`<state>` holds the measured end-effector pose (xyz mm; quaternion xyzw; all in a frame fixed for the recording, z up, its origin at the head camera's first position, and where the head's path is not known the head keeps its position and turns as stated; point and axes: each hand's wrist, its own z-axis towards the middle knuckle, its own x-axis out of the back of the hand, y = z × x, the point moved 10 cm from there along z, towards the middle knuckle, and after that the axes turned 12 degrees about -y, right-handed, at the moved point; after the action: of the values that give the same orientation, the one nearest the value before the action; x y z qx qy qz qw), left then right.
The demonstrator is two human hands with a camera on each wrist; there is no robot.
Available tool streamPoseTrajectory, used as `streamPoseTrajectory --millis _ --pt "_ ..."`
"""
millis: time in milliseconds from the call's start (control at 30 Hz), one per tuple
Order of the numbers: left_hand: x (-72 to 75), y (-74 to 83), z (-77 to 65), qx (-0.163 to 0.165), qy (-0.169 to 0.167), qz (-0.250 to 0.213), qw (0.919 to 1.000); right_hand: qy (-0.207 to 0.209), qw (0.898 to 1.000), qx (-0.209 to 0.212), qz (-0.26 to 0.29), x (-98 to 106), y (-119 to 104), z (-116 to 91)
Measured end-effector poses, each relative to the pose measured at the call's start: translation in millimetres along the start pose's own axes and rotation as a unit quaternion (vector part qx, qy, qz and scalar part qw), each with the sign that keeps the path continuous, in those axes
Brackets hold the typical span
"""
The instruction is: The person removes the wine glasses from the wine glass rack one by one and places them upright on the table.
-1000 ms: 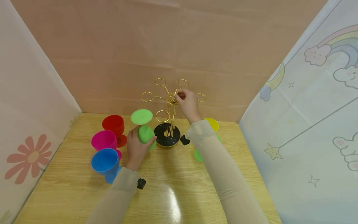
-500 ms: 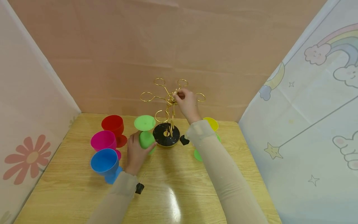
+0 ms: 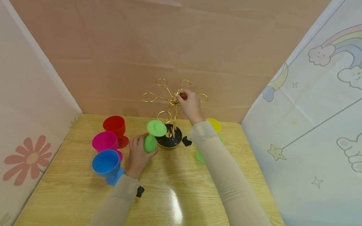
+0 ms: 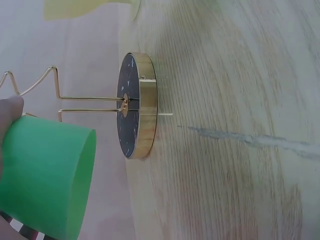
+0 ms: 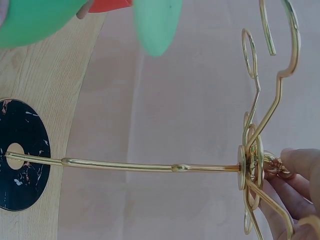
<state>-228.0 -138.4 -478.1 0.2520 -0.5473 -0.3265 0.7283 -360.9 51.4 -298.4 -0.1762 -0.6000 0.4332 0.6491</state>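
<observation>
My left hand (image 3: 138, 155) grips a green goblet (image 3: 150, 144) by its bowl, mouth downward and foot uppermost, tilted to the right. In the left wrist view the green bowl (image 4: 45, 175) shows its open mouth toward the table, beside the gold stand. The thumb and fingers of my right hand (image 3: 191, 105) pinch the small knob (image 5: 274, 164) on top of the gold cup stand (image 5: 120, 166). Wire arms ending in rings spread from the stand's top, and its round black base (image 3: 169, 142) rests on the table. The goblet's foot overlaps the base's left side in the head view.
Red (image 3: 114, 125), magenta (image 3: 105, 142) and blue (image 3: 106, 164) goblets stand upright at the left. A yellow goblet (image 3: 215, 125) and another green goblet (image 3: 200, 156) are partly hidden behind my right sleeve. A pinkish-brown backdrop (image 3: 113, 47) rises behind the wooden table (image 3: 169, 201).
My left hand has tipped the goblet, so its foot has swung right and lower toward the stand's base. The right hand stays on the knob.
</observation>
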Motion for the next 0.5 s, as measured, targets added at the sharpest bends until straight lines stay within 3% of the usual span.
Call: streamPoseTrajectory --millis 300,500 --pt "-3.0 7.0 1.1 -0.031 -0.009 0.054 0.9980 0.002 1.000 0.001 -0.002 0.9 -0.7 0.0" --pt "-4.9 8.1 2.3 -0.027 -0.026 0.070 0.9968 -0.001 1.000 0.002 0.000 0.0 -0.2 0.7"
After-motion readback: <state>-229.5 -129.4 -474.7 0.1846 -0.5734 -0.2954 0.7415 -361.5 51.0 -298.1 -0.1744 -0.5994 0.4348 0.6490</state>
